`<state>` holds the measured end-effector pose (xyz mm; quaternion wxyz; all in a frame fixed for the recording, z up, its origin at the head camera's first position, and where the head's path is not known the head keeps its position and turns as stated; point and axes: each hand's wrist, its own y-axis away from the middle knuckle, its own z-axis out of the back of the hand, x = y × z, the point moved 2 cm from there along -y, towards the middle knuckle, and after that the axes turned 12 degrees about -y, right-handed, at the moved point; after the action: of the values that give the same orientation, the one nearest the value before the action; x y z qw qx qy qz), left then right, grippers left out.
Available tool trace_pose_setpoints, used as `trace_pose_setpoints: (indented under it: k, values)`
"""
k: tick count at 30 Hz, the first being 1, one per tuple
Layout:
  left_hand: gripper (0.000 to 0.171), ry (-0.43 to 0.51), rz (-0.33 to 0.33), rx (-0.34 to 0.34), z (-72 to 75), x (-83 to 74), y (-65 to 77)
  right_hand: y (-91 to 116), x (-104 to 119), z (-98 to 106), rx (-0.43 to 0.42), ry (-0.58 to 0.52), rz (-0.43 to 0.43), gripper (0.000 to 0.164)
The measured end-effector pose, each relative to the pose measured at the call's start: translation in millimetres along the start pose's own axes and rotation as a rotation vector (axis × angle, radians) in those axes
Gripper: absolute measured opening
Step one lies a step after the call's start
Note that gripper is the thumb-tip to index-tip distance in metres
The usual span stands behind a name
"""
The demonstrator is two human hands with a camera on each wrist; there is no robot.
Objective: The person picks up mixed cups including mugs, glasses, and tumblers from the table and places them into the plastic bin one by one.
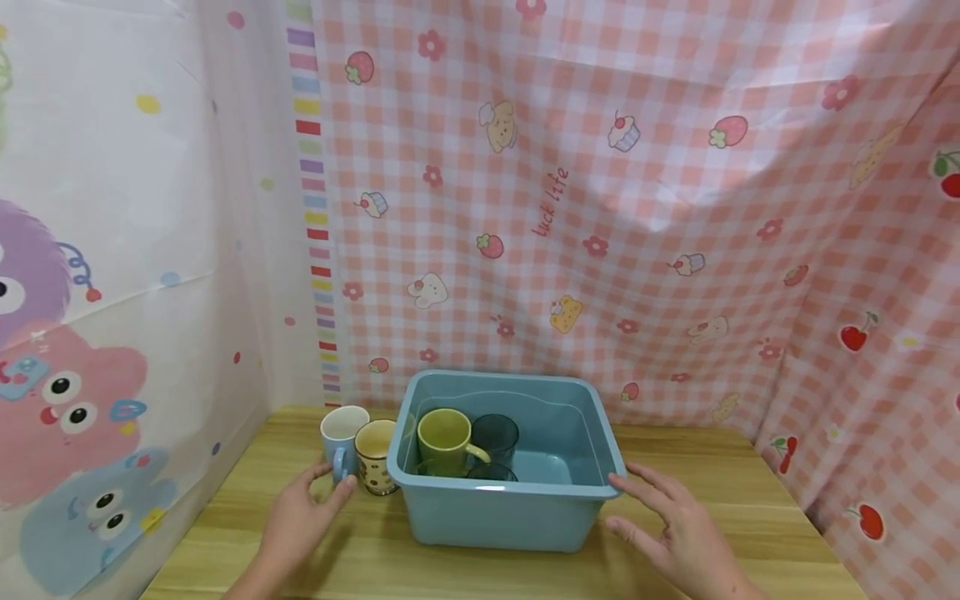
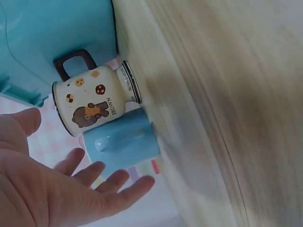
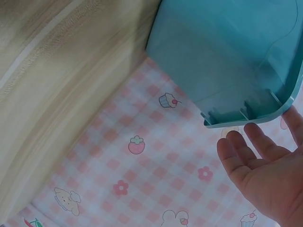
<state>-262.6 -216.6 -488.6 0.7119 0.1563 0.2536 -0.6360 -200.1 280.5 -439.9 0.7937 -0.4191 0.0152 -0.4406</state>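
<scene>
A light blue plastic basin (image 1: 495, 517) stands on the table, holding an olive-yellow mug (image 1: 444, 437) and dark see-through glass cups (image 1: 497, 435), partly hidden by the front wall. Left of it, a cream enamel mug (image 2: 92, 101) with a bear picture and dark handle stands beside a light blue mug (image 2: 123, 142), white inside. My left hand (image 1: 300, 512) is just in front of the blue mug, fingers loosely spread and nothing in its grasp. At the basin's right end, my right hand (image 1: 671, 525) has its fingertips at the rim, fingers extended and thumb apart.
The wood-grain table (image 1: 675, 467) ends at a pink checked curtain (image 1: 570, 275) close behind the basin. A white cartoon-print curtain (image 1: 157, 317) hangs along the left side. On the right, the checked cloth comes down beside the table edge.
</scene>
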Motion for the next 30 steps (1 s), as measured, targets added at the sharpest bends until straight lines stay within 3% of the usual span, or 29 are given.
trace_pose_setpoints:
  k: [11, 20, 30]
  values:
    - [0.076, 0.238, 0.097, 0.138, 0.8, 4.0, -13.6, 3, 2, 0, 0.024, -0.044, -0.045, 0.059]
    - [0.084, 0.293, 0.136, 0.201, -1.0, 4.6, -17.7, 5, 0, 1, 0.031, -0.017, -0.067, 0.06]
    - [0.08, 0.41, 0.198, 0.146, -4.7, 7.7, -28.9, 6, 0, 1, 0.044, -0.032, -0.089, 0.058]
